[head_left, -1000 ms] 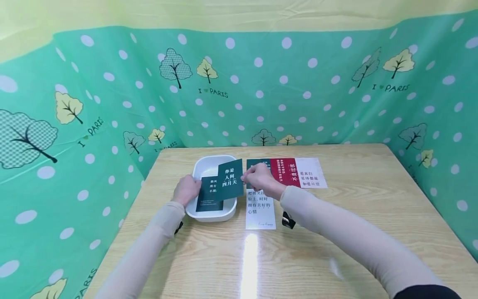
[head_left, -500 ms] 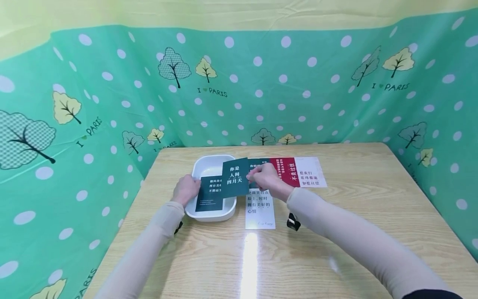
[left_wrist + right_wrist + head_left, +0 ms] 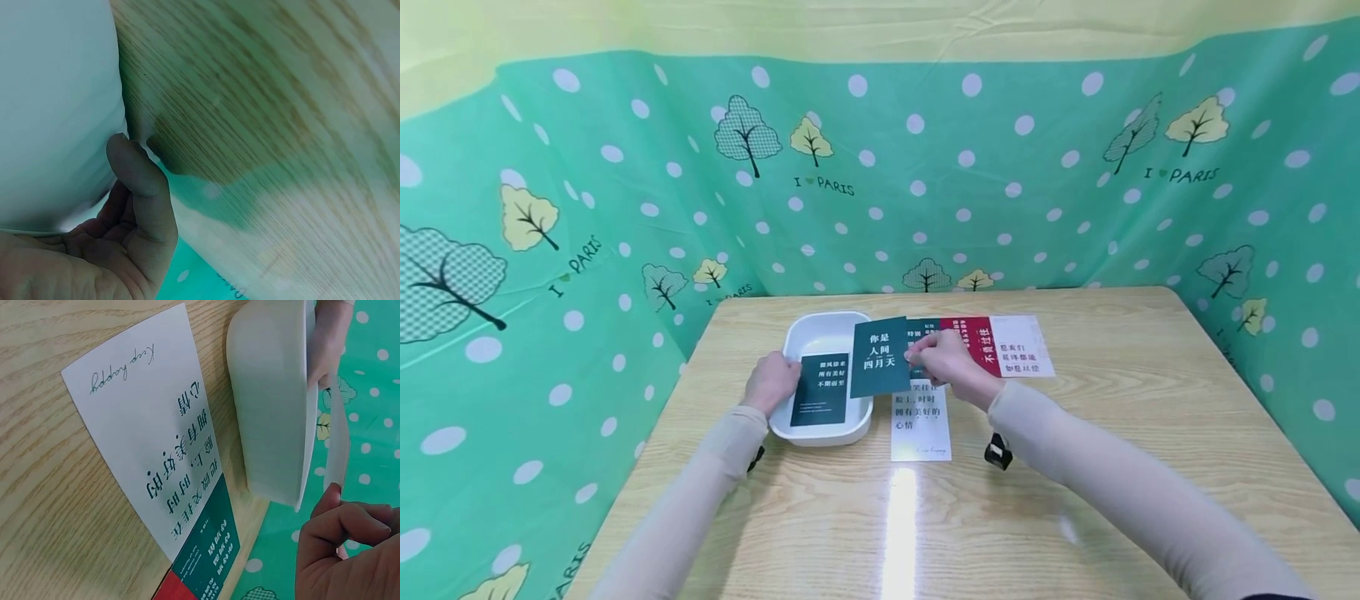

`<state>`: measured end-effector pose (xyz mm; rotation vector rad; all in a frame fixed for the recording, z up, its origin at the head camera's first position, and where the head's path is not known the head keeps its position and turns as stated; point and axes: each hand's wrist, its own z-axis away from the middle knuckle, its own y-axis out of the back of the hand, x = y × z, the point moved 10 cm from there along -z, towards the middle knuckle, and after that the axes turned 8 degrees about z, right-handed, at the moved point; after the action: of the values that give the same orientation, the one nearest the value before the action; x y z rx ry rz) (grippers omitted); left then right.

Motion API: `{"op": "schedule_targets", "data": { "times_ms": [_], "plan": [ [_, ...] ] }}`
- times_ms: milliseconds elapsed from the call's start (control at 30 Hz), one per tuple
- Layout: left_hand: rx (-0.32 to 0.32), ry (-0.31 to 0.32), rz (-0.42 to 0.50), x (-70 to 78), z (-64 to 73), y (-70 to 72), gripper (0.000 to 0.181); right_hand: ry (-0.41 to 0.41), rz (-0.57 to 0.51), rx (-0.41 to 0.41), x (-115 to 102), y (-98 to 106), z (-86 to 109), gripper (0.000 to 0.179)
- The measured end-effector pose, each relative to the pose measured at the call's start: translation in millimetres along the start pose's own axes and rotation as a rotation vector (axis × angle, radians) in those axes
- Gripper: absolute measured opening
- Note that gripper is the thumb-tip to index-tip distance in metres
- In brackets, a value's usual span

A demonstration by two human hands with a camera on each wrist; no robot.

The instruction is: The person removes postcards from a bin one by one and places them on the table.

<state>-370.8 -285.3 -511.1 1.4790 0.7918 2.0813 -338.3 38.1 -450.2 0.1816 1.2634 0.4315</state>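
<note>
My left hand point(image 3: 771, 382) grips the left rim of a white plastic tub point(image 3: 807, 325); in the left wrist view a bent finger point(image 3: 140, 169) lies against the tub's wall. Inside the tub is a dark green card point(image 3: 820, 412) with white Chinese characters. Between thumb and fingers, my right hand point(image 3: 953, 367) pinches another dark green card point(image 3: 880, 383) by its right edge, above the tub's right rim. Its pale underside point(image 3: 339, 440) shows in the right wrist view. Below that hand lie a green card point(image 3: 922, 327) and a white card point(image 3: 921, 442).
Right of the green card on the wooden table point(image 3: 1112, 433), a red card point(image 3: 976, 329) and a white card point(image 3: 1022, 343) lie in a row. A green polka-dot curtain point(image 3: 895, 225) with tree prints stands behind and along both sides.
My right hand has moved right with the pinched green card, uncovering more of the card in the tub. The left hand stays on the tub's rim.
</note>
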Motion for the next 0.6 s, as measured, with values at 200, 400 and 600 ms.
{"op": "schedule_targets", "data": {
  "times_ms": [200,400,600],
  "plan": [
    [-0.003,-0.001,-0.002,0.6,0.5,-0.1,0.042,-0.017,-0.019,-0.007,6.2,6.2,2.4,0.011],
    [-0.004,-0.010,0.001,1.6,-0.2,0.2,0.043,-0.029,-0.011,0.001,11.2,11.6,6.4,0.011],
    [-0.011,-0.012,0.007,2.9,2.4,-0.1,0.043,-0.030,-0.026,0.003,18.3,17.1,9.1,0.013]
  ]
}}
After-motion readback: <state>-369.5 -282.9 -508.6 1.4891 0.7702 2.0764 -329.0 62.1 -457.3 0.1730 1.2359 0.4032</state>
